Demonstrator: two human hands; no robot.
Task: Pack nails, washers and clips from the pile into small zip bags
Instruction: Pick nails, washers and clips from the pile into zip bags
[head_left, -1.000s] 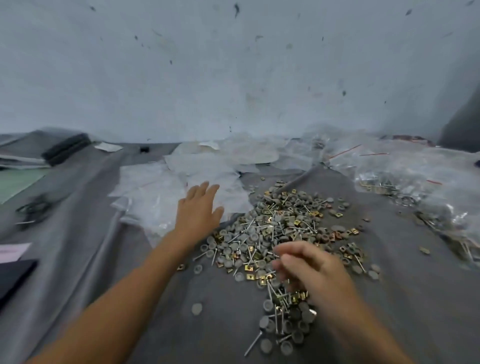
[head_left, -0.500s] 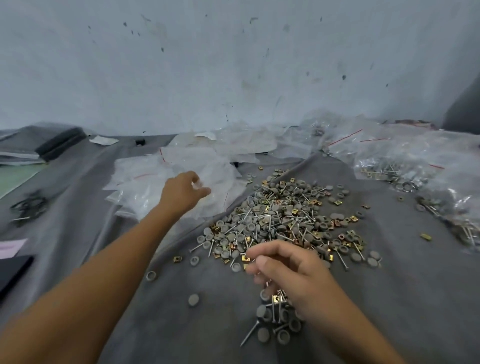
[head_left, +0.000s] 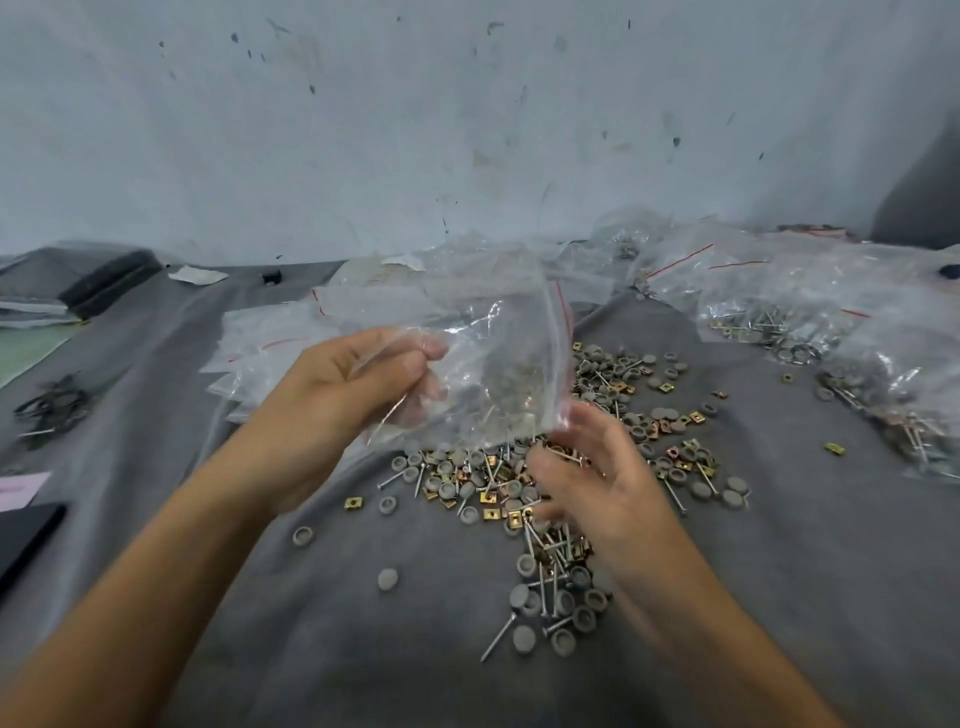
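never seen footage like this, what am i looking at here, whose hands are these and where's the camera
No machine: a person works bare-handed, filmed by one head-worn camera looking down. The left hand grips a clear zip bag. The right hand, blurred, seems to pinch a few nails at the bag's lower corner. On the grey cloth lies a pile of nails, grey washers and brass clips; empty bags lie left, filled bags right.
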